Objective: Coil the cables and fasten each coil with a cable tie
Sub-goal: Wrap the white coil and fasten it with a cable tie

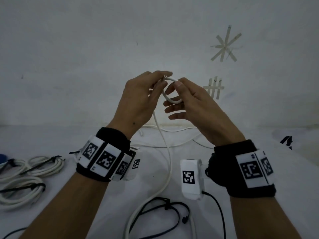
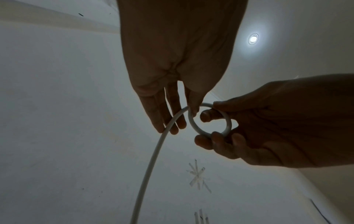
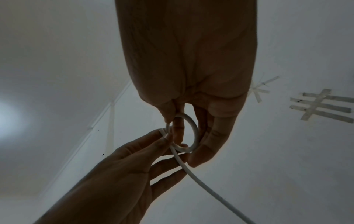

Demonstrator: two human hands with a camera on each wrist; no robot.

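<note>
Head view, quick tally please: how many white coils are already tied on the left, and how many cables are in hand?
Tied white coils: 3 (one cut off by the frame edge)
White cable pinched by left hand and right hand: 1
Total: 4

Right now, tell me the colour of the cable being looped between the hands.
White. The cable shows best in the head view.

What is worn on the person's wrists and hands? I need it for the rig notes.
Both hands, left hand and right hand, are bare. Each forearm wears a black fabric wristband carrying white blocks with black square-code markers; a thin black cable leaves the right unit.
</note>
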